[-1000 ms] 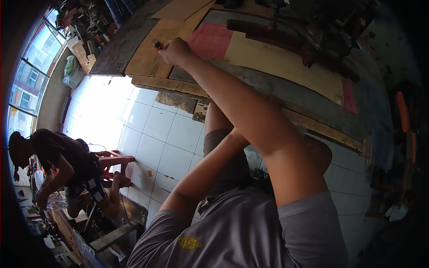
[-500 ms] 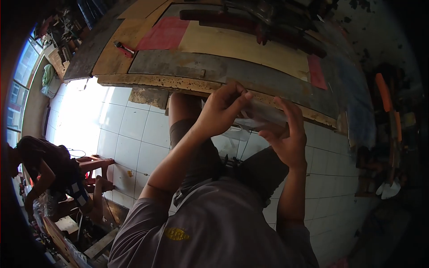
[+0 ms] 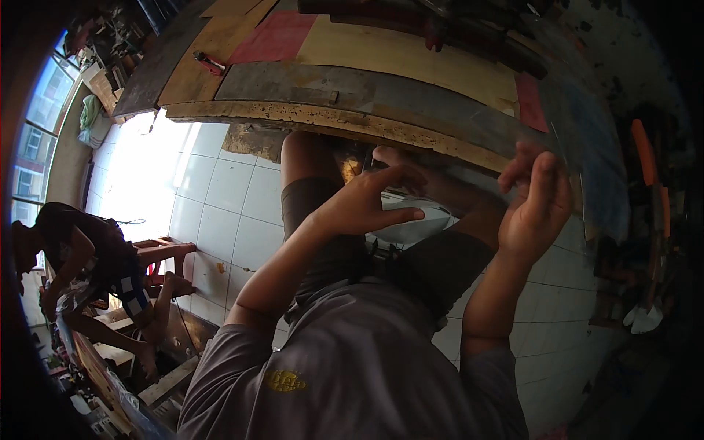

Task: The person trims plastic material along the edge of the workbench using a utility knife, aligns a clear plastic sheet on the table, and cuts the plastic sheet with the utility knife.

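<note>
"What's in the left hand (image 3: 370,202)?"
"Nothing I can see; its thumb and fingers stand apart, near the worn workbench edge (image 3: 323,117)."
"And the right hand (image 3: 537,209)?"
"Loosely half-curled, fingertips blurred, gripping nothing visible."
"The red-handled tool (image 3: 210,64)?"
"On the tan board (image 3: 192,84), just beside the red sheet (image 3: 271,37)."

Between the left hand (image 3: 363,202) and right hand (image 3: 537,205) lies 1 open gap. Ahead, the wooden bench edge (image 3: 345,122) stands in the way; above it, a hand could pass over the grey board (image 3: 293,82) up to the dark bar (image 3: 389,15).
</note>
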`<state>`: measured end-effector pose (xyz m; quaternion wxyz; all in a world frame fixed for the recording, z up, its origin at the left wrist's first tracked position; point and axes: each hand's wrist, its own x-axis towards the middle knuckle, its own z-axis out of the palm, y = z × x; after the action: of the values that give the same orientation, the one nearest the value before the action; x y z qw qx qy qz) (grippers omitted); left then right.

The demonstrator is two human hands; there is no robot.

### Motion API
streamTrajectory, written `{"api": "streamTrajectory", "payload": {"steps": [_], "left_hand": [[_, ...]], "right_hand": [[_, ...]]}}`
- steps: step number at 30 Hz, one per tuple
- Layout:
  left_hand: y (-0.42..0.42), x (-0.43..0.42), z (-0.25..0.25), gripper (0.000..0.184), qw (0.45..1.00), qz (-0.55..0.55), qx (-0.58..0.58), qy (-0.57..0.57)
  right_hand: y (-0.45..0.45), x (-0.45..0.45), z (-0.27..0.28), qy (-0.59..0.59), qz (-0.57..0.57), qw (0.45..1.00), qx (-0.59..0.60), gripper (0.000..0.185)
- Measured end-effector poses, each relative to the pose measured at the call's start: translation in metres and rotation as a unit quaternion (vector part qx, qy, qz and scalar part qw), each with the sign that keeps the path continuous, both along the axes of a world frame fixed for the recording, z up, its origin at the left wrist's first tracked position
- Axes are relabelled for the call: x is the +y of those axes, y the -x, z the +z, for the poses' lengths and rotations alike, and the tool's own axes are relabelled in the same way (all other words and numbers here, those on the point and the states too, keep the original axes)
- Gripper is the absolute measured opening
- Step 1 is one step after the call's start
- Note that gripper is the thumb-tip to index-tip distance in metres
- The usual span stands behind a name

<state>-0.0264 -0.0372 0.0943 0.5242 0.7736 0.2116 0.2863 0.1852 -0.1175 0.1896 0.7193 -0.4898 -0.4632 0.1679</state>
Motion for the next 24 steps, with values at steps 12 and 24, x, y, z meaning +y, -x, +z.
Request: {"api": "streamTrajectory", "payload": {"steps": [12,24], "left_hand": [[-0.016,-0.016,-0.076,0.025,0.984,0.155,0.003,-0.083],[-0.032,-0.028,-0.047,0.03,0.95,0.272,-0.061,-0.138]], "right_hand": [[-0.028,-0.02,0.016,-0.07,-0.03,0.997,0.009,0.034],[-0.056,-0.058,0.026,-0.179,-0.067,0.981,-0.041,0.027]]}}
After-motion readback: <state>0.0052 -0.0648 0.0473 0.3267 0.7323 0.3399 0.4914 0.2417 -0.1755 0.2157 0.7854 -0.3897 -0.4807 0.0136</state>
